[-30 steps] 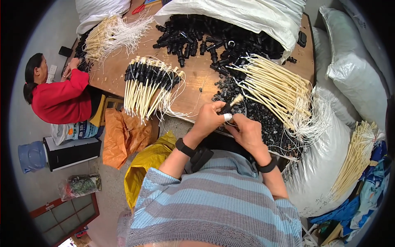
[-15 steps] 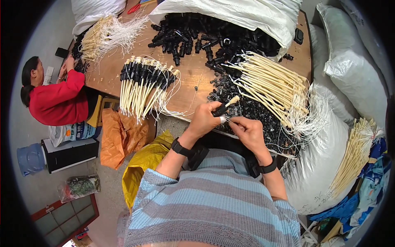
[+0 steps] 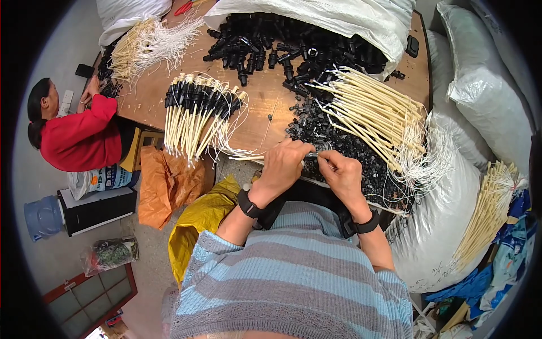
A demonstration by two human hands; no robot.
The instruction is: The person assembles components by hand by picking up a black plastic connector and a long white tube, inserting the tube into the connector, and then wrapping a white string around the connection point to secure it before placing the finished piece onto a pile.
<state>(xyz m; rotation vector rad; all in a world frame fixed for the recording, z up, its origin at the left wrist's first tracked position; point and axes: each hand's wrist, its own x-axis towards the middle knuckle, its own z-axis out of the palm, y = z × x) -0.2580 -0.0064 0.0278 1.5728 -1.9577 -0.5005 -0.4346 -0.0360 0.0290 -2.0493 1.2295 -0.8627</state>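
Observation:
My left hand point(image 3: 282, 164) is closed, back upward, over the near edge of the table. Its curled fingers hide most of what it grips; half a second ago a black connector with a cream tip showed there. Close to its right, my right hand point(image 3: 342, 172) pinches thumb against fingertips. Between the two sets of fingertips is a small pale piece point(image 3: 314, 153), too small to name. Small black fittings point(image 3: 367, 183) lie heaped just beyond and under my hands. A bundle of cream rods fitted with black connectors point(image 3: 197, 104) rests to the left.
Cream rods with white strings point(image 3: 372, 116) lie at the right, below a pile of larger black connectors point(image 3: 248, 51). White sacks point(image 3: 440, 220) crowd the right side. A person in red point(image 3: 79, 133) works at the far left. Orange point(image 3: 169, 183) and yellow bags point(image 3: 197, 231) stand below the table edge.
My left hand has rolled over so its back faces up, and the black connector has gone out of sight. My right hand has shifted slightly, its fingertips coming up close to the left's.

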